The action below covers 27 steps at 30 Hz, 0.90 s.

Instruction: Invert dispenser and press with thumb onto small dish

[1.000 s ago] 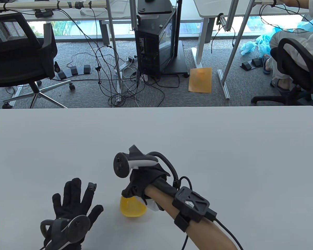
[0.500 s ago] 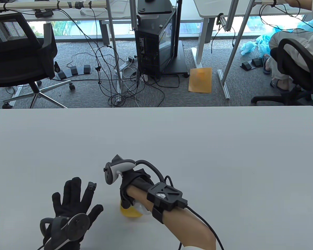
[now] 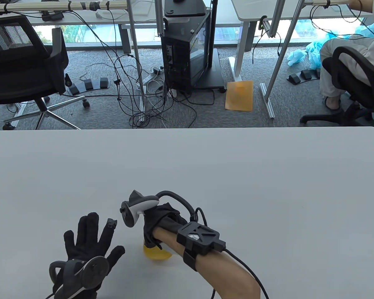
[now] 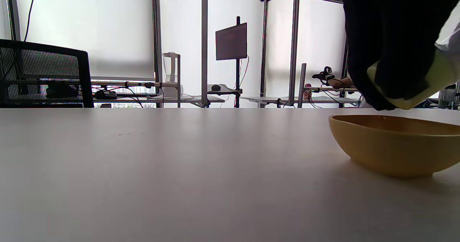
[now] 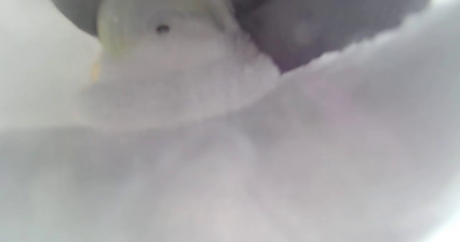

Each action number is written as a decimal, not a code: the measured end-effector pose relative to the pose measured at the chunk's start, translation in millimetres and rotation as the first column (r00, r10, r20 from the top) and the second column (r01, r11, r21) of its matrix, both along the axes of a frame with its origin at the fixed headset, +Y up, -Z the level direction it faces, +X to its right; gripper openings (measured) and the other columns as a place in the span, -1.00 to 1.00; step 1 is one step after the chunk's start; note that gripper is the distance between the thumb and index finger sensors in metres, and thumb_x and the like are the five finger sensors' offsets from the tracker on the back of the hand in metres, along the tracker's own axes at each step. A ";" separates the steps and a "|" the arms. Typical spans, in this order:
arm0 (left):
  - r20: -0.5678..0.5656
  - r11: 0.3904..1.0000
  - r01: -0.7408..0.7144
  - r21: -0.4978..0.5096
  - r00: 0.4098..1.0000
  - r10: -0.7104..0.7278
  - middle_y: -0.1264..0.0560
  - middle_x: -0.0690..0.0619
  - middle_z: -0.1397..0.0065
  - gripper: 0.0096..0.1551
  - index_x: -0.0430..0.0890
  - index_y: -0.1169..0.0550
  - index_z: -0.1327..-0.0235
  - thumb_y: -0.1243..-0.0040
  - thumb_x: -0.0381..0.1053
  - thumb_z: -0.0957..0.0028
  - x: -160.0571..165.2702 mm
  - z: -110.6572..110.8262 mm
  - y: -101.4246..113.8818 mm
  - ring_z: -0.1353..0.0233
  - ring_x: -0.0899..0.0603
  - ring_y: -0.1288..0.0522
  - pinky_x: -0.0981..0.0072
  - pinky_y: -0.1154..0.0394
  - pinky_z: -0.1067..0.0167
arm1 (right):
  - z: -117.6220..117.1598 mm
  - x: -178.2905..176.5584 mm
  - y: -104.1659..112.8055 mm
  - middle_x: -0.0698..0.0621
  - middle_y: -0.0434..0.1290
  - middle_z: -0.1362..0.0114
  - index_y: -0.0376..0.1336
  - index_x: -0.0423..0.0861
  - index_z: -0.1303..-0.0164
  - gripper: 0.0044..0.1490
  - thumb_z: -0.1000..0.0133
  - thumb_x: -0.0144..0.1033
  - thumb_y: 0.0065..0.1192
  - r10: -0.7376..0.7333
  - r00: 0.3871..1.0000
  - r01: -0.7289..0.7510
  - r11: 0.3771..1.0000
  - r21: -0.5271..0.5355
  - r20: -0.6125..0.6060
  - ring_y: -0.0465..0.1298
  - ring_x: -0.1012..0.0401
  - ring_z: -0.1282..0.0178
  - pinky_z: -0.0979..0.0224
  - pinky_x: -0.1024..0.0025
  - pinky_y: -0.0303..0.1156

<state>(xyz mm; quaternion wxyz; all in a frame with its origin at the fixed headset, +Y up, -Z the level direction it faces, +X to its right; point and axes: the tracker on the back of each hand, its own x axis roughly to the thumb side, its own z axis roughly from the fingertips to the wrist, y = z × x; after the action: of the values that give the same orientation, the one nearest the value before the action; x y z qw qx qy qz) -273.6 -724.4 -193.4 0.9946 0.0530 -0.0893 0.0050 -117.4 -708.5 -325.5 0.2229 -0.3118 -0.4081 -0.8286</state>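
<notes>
A small yellow dish (image 3: 157,253) sits on the white table (image 3: 205,162) near the front edge; it also shows in the left wrist view (image 4: 395,145). My right hand (image 3: 152,229) hangs right above it and grips a pale dispenser (image 4: 427,85), tilted, its low end just over the dish rim. In the table view the hand hides the dispenser. The blurred right wrist view shows its round end (image 5: 161,28) with a small hole, very close. My left hand (image 3: 92,243) rests flat on the table left of the dish, fingers spread, holding nothing.
The table's far edge (image 3: 187,129) runs across the middle of the table view. Beyond it are office chairs (image 3: 25,71), cables and a black computer case (image 3: 187,49) on the floor. A cable (image 3: 249,271) trails from my right wrist.
My right hand has turned and drawn left and closer over the dish, covering more of it. The white dispenser that showed under the wrist is now hidden. The left hand barely moved.
</notes>
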 end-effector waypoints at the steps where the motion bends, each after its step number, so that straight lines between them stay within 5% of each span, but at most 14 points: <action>1: 0.001 1.000 0.001 -0.002 1.000 -0.001 0.06 -0.31 -0.84 -0.07 0.13 -0.11 -0.82 0.42 0.52 -0.19 0.2 -0.3 -0.6 -0.78 -0.47 0.04 -0.61 0.02 -0.45 | 1.4 -0.7 0.3 -0.42 0.59 -0.12 0.40 -0.53 -0.30 -0.05 -0.35 0.16 0.11 0.002 1.000 -0.002 1.000 0.002 0.002 0.73 -0.08 0.09 0.03 -0.11 0.61; 16: -0.005 1.000 0.003 -0.012 1.000 -0.003 0.06 -0.32 -0.84 -0.07 0.13 -0.12 -0.82 0.42 0.52 -0.19 1.7 0.3 -1.3 -0.77 -0.47 0.03 -0.62 0.02 -0.45 | 8.5 13.8 14.9 -0.46 0.61 -0.06 0.40 -0.61 -0.28 0.04 -0.30 0.20 0.17 -0.052 0.993 0.055 0.998 -0.021 0.108 0.75 -0.09 0.17 0.12 -0.11 0.64; 23: -0.004 1.000 -0.002 -0.019 1.000 0.002 0.05 -0.32 -0.84 -0.07 0.12 -0.12 -0.81 0.42 0.52 -0.20 2.3 0.4 -0.5 -0.77 -0.47 0.03 -0.62 0.02 -0.45 | 13.4 40.2 38.6 -0.45 0.57 -0.10 0.35 -0.59 -0.32 0.03 -0.32 0.20 0.12 -0.255 0.957 0.250 0.967 0.053 0.137 0.73 -0.08 0.12 0.06 -0.10 0.61; 27: -0.004 1.000 -0.011 -0.017 1.000 0.011 0.06 -0.32 -0.84 -0.07 0.13 -0.12 -0.81 0.42 0.52 -0.20 1.9 0.4 -0.4 -0.77 -0.47 0.03 -0.61 0.02 -0.45 | 23.8 66.1 61.0 -0.43 0.57 -0.11 0.35 -0.57 -0.32 0.03 -0.31 0.22 0.12 -0.475 0.874 0.452 0.873 0.184 0.101 0.73 -0.07 0.12 0.06 -0.09 0.61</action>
<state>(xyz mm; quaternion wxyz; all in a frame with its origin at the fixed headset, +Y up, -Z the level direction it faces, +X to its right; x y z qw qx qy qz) -271.7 -724.9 -193.0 0.9951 0.0453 -0.0869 0.0110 -51.3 -647.5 -301.7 0.0111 -0.3221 -0.2705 -0.9072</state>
